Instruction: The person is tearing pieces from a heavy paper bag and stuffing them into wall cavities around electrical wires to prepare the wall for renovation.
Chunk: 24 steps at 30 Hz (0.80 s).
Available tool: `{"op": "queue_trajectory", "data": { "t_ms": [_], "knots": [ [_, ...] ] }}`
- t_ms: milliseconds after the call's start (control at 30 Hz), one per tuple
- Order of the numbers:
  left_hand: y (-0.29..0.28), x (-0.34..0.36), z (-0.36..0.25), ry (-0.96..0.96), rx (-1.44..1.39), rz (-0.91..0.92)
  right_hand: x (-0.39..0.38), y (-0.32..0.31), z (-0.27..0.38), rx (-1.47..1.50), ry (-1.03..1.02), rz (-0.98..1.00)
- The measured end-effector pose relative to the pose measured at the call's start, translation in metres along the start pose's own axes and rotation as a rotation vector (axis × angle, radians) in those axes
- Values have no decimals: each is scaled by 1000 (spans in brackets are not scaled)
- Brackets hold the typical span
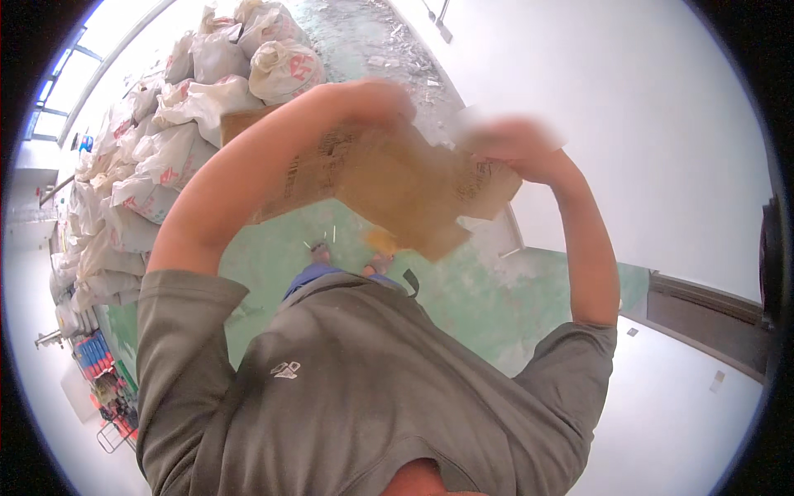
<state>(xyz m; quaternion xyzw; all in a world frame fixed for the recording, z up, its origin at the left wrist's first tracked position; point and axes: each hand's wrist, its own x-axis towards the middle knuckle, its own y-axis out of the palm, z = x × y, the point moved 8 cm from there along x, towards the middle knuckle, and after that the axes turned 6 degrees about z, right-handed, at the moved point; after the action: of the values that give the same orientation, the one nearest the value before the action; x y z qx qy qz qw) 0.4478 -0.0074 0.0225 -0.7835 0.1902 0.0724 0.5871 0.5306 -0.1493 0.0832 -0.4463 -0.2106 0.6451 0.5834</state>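
Observation:
A flattened cardboard box (pixel 393 178), brown with dark print and ragged edges, hangs in the air ahead of my body. My left hand (pixel 385 103) is closed at its upper edge, the fingers smeared by motion. At the right-hand flap, my right hand (pixel 521 147) grips the cardboard, also blurred. A pale smear beside the right fingers is too unclear to name. Part of the cardboard passes behind my left forearm.
White sacks with red print (pixel 219 103) are piled high on the left. A green floor (pixel 289 240) lies below, with debris (pixel 401 58) along the far wall. A white wall (pixel 628 107) rises on the right. Coloured items (pixel 103 372) stand at the lower left.

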Motion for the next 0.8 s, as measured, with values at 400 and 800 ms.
{"op": "queue_trajectory", "data": {
  "t_ms": [400,800],
  "knots": [
    [-11,-38,-11,78,-79,-314,3,-1,-45,555,146,9],
    [33,18,-54,18,-362,-267,-6,-2,-30,364,157,9]
  ]
}}
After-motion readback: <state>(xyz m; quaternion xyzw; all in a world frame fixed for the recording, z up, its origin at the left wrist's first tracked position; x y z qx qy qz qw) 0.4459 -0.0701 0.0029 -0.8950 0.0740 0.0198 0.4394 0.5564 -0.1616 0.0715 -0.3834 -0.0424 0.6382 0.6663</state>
